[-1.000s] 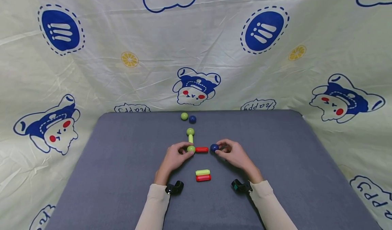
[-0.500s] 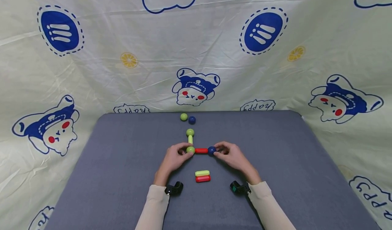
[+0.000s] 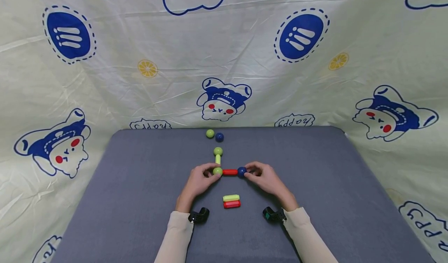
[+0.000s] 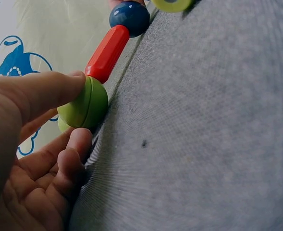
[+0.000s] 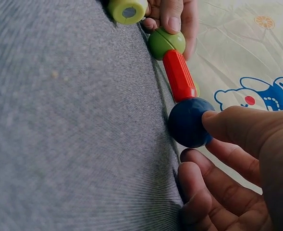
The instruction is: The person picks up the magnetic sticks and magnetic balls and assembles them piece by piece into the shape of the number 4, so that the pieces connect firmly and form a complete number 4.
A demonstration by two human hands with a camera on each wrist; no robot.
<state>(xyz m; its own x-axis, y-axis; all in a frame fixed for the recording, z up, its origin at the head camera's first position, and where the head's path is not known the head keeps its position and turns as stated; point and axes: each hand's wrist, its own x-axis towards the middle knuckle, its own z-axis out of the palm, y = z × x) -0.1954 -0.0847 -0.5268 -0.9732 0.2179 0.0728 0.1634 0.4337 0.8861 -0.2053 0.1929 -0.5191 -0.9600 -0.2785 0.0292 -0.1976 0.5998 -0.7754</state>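
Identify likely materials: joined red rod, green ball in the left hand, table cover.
Red rod: probably glossy molded plastic; crisp ridges, highlights.
Green ball: likely smooth plastic, satin; seam suggests two halves, though painted wood isn't excluded.
Table cover: matte fabric; fine ribbed texture, weave or knit unclear.

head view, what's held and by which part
Left hand: glossy green ball, by near and far sides. Right hand: glossy dark blue ball, by its right side.

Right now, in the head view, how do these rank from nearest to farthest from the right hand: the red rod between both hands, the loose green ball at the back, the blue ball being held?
1. Held blue ball: in the right hand.
2. Red rod: touching the blue ball's left side.
3. Loose green ball: farther back, leftmost.
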